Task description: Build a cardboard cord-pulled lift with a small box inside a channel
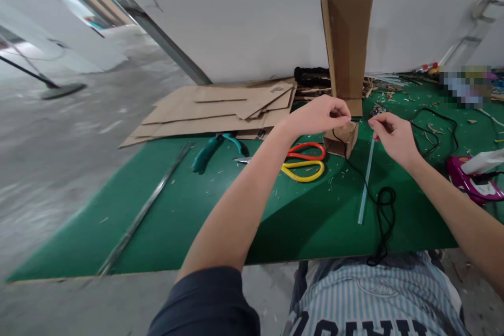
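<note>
Left hand (334, 115): I have its fingers narrow, thumb and fingertips drawn together above the small cardboard box (340, 139). The black cord (366, 184) emerges beneath this hand, passes in front of the box and ends in a loose bundle at the near edge of the bench (307, 231). I cannot tell whether the fingers grip the cord.

Right hand (394, 134): I have its fingers narrow also, apart from the left. The translucent stick (367, 184) slants down and toward the person from the fingertips, crossing the cord; I cannot tell whether its upper end is held.

Surroundings: the tall cardboard piece (349, 47) stands upright behind the box. The scissors (305, 163), with red and yellow handles, lie left of the box; the teal-handled tool (208, 153) lies farther left, near the cardboard sheets (216, 110). The magenta item (470, 184) is on the right.
</note>
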A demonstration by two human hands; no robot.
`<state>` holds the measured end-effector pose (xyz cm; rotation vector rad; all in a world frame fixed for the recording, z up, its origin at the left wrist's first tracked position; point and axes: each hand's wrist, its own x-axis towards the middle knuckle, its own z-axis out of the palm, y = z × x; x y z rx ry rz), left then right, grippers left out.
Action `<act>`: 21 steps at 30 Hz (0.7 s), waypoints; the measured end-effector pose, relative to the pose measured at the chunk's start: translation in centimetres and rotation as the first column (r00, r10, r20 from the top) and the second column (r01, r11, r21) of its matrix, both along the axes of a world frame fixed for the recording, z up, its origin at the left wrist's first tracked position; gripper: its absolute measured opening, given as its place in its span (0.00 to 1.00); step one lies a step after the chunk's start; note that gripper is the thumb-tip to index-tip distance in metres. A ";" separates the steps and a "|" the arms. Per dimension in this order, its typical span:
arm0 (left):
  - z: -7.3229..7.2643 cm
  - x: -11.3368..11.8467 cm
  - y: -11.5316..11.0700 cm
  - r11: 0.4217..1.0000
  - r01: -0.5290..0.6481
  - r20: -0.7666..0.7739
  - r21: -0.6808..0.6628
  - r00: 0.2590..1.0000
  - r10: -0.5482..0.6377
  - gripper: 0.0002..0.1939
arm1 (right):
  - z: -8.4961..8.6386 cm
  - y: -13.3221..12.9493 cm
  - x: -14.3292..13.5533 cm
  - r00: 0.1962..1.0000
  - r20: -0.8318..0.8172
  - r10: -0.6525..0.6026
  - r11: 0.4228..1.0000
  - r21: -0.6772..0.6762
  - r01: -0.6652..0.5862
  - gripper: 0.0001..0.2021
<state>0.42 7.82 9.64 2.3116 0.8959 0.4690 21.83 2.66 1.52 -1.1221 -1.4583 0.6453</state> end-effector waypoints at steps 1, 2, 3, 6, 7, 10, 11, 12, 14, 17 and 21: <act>0.0 -0.1 0.1 1.000 -0.011 0.001 0.006 1.000 0.011 0.08 | -0.1 0.0 0.0 1.000 0.006 0.002 1.000 0.000 -0.002 0.12; 0.0 -0.2 0.1 1.000 -0.021 0.001 0.009 1.000 0.021 0.08 | -0.1 0.1 0.0 1.000 0.012 0.005 1.000 -0.001 -0.005 0.12; 0.0 -0.3 0.2 1.000 -0.029 -0.001 0.011 1.000 0.029 0.08 | -0.1 0.1 0.0 1.000 0.018 0.009 1.000 -0.002 -0.009 0.13; 0.1 -0.5 0.2 0.999 -0.040 -0.024 0.019 0.999 0.041 0.08 | -0.3 0.3 0.1 0.999 0.032 -0.008 1.000 0.006 0.008 0.14; 0.1 -0.6 0.3 0.999 -0.049 -0.034 0.024 0.998 0.050 0.08 | -0.4 0.4 0.2 0.999 0.028 -0.031 0.999 0.013 0.030 0.14; 0.2 -0.9 0.4 0.997 -0.072 -0.066 0.031 0.995 0.074 0.07 | -0.7 1.1 0.9 0.984 -0.047 -0.174 0.982 0.061 0.177 0.16; 0.2 -1.0 0.5 0.997 -0.076 -0.077 0.034 0.994 0.079 0.07 | -0.9 1.4 1.3 0.967 -0.093 -0.237 0.967 0.078 0.244 0.17; 0.2 -1.2 0.6 0.996 -0.078 -0.092 0.039 0.992 0.081 0.08 | -1.1 1.8 1.7 0.946 -0.140 -0.291 0.948 0.090 0.305 0.18; 0.3 -1.4 0.7 0.995 -0.081 -0.127 0.060 0.988 0.088 0.08 | -1.5 2.5 2.4 0.908 -0.221 -0.356 0.920 0.087 0.382 0.20; 0.4 -1.7 0.8 0.990 -0.076 -0.187 0.123 0.977 0.098 0.11 | -1.8 3.1 2.8 0.893 -0.281 -0.350 0.929 0.019 0.370 0.22; 0.3 -1.6 0.8 0.984 -0.060 -0.247 0.170 0.964 0.102 0.13 | -1.6 2.7 2.1 0.908 -0.305 -0.287 0.957 -0.049 0.286 0.22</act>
